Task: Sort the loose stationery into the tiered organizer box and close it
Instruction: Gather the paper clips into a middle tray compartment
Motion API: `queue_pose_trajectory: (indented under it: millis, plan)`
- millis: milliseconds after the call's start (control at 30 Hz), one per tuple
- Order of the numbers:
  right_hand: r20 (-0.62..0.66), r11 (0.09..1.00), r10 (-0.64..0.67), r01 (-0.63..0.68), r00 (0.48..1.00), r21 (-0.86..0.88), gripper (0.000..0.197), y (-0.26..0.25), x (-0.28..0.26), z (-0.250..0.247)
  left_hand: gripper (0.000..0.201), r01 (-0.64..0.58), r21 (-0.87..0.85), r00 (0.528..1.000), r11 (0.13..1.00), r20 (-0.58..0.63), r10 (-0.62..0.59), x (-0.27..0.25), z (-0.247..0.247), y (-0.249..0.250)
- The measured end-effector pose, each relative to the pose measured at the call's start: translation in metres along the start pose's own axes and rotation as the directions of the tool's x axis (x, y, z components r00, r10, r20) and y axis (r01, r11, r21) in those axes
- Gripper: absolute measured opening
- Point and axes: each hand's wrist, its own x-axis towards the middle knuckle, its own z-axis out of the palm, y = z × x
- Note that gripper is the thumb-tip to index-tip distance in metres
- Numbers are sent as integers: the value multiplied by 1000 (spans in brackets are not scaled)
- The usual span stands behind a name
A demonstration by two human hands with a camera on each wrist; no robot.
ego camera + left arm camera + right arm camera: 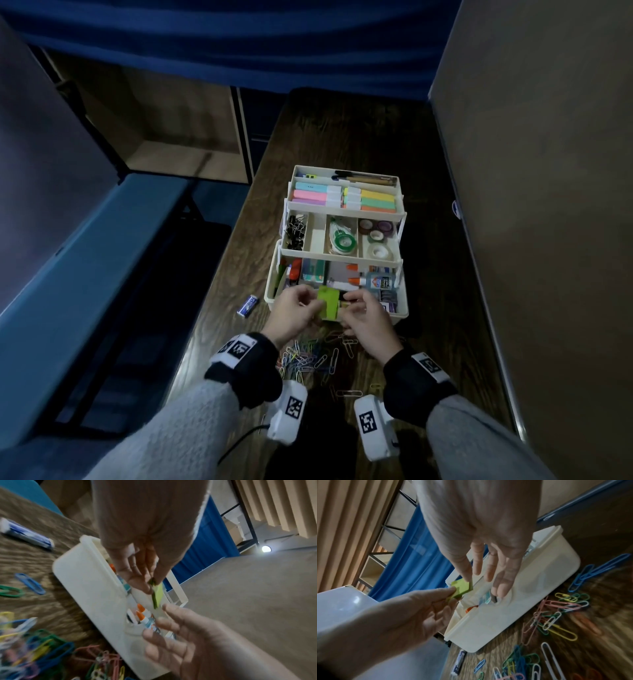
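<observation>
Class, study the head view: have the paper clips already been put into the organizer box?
No, the coloured paper clips lie loose on the table in front of the box.

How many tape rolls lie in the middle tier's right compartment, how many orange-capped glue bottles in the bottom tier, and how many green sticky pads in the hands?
tape rolls: 4
orange-capped glue bottles: 2
green sticky pad: 1
total: 7

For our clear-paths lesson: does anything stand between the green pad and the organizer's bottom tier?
Nothing visible does. The left hand pinches the green pad over the bottom tier; upper trays sit farther back.
</observation>
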Motion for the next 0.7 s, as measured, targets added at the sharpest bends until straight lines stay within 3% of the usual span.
queue_pose_trajectory:
  millis: [133, 233, 400, 700]
  plan:
    - [13, 999, 35, -36, 999, 33, 10, 13, -4, -11, 13, 47, 15, 982, 999, -182, -43, 44, 14, 13]
    - [61, 996, 71, -75, 996, 51, 11, 25, -13, -20, 14, 64, 291, 965, 955, -261, 15, 68, 27, 19]
    - [103, 984, 174, -178, 979, 32, 8, 45, -28, -34, 15, 1, 535, 966, 845, -219, 138, 79, 45, 12]
    - [119, 965, 240, -250, 963, 81, 7, 52, -45, -48, 22, 27, 564, 974, 826, -202, 106, 92, 60, 4]
